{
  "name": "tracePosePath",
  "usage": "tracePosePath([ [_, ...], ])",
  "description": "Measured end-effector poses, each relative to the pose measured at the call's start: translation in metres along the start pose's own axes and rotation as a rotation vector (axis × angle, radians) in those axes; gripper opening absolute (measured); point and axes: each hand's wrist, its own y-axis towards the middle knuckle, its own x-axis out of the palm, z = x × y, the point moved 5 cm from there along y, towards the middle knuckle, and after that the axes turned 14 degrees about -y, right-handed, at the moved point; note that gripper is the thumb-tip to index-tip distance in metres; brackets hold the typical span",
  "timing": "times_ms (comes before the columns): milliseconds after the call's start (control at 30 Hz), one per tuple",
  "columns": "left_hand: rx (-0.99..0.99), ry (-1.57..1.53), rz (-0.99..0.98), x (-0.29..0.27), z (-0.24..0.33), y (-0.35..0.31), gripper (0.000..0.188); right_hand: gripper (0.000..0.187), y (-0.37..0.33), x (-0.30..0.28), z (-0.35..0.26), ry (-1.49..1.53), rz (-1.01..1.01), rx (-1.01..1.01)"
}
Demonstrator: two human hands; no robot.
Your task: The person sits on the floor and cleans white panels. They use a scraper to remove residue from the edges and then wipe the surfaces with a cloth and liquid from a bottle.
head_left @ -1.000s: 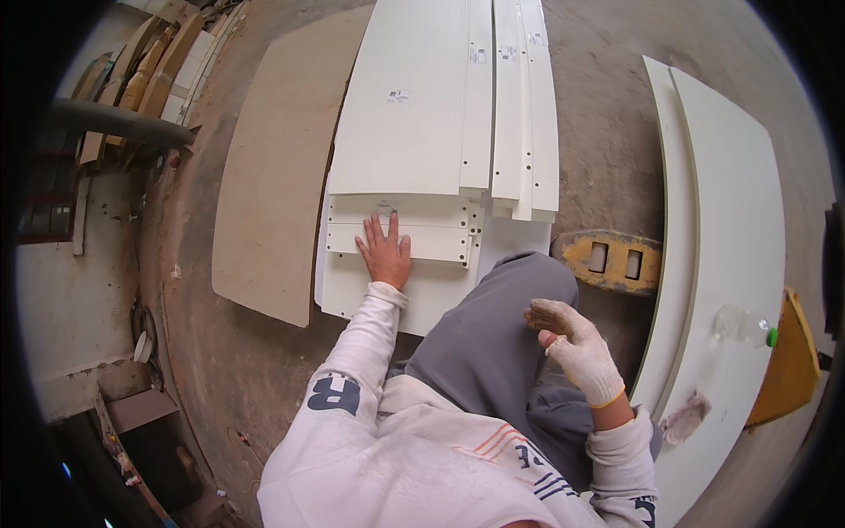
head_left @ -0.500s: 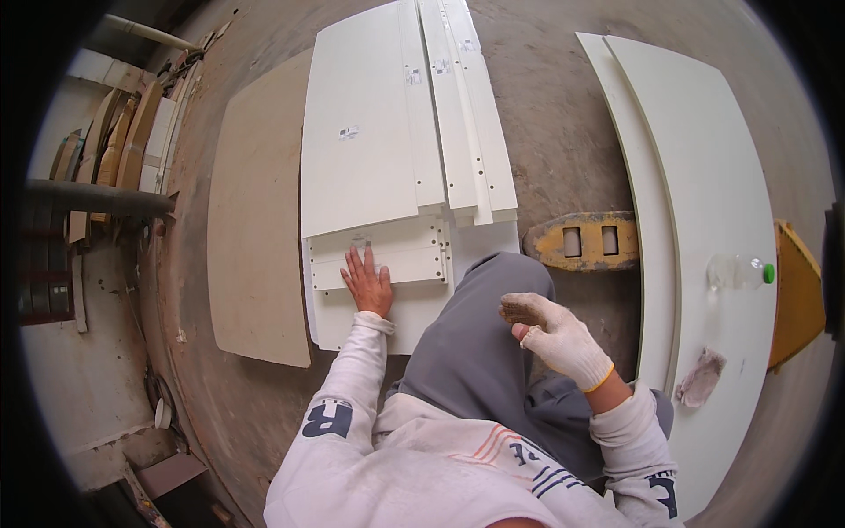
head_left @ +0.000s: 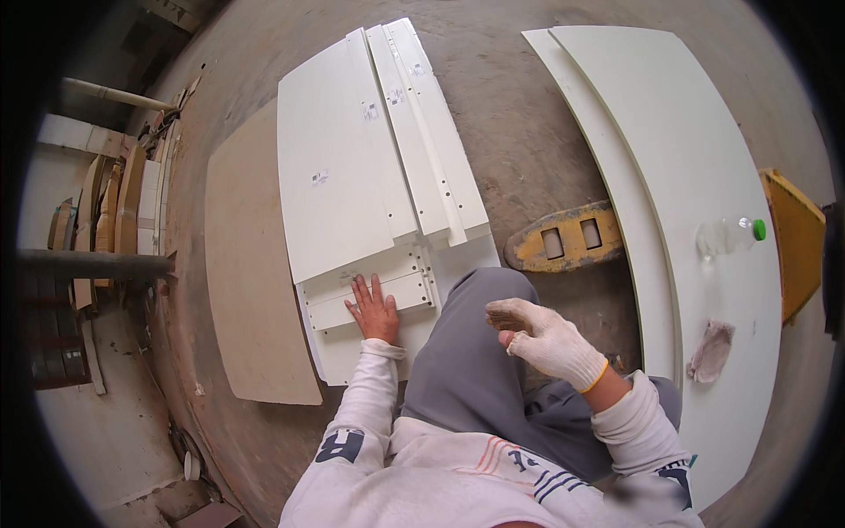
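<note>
My left hand [head_left: 375, 315], bare with its fingers spread, lies flat on a narrow white panel [head_left: 328, 310] that has dark drilled holes at its ends. This strip rests at the near end of a stack of larger white boards [head_left: 333, 189], some carrying small labels. Over my grey-trousered knee [head_left: 480, 326] hovers my right hand [head_left: 554, 348] in a white knitted glove with a yellow cuff edge. Its fingers are slightly bent, the bare thumb tip stands apart from them, and nothing shows between them.
Left of the stack lies a beige board [head_left: 248, 264]. A worn yellow metal fork end [head_left: 568, 238] pokes out beneath white panels [head_left: 695, 167] on the right. Those panels carry a clear bottle [head_left: 726, 238] with a green cap and a crumpled glove-like cloth [head_left: 711, 350].
The whole view has turned a little, so the boards appear tilted and shifted left. My left hand stays flat on the narrow panel; my right hand keeps nearly the same pose over the knee.
</note>
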Motion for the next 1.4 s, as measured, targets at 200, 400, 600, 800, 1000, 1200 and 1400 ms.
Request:
tracePosePath([
  [200, 0.118, -0.105, 0.092, -0.007, 0.054, 0.017, 0.061, 0.047, 0.003, -0.002, 0.012, -0.021, 0.016, -0.019],
  [400, 0.430, -0.105, -0.097, -0.003, 0.168, 0.071, 0.075, 0.048, 0.002, -0.005, 0.007, 0.048, 0.006, 0.008],
  [600, 0.336, 0.169, -0.331, 0.021, 0.214, 0.108, 0.091, 0.048, -0.001, -0.017, 0.017, 0.050, 0.061, -0.026],
  [800, 0.371, 0.168, -0.238, 0.043, 0.180, 0.113, 0.088, 0.048, -0.003, -0.022, 0.006, 0.003, 0.065, -0.020],
  [1000, 0.272, -0.023, -0.071, 0.030, 0.170, 0.142, 0.077, 0.045, -0.002, -0.017, 0.016, 0.030, 0.065, -0.020],
  [1200, -0.092, 0.151, -0.005, 0.024, 0.131, 0.199, 0.072, 0.047, 0.002, -0.011, 0.011, 0.034, 0.049, -0.019],
  [1400, -0.090, 0.181, -0.012, 0.034, 0.146, 0.185, 0.069, 0.048, 0.002, -0.012, 0.005, 0.021, 0.065, -0.024],
])
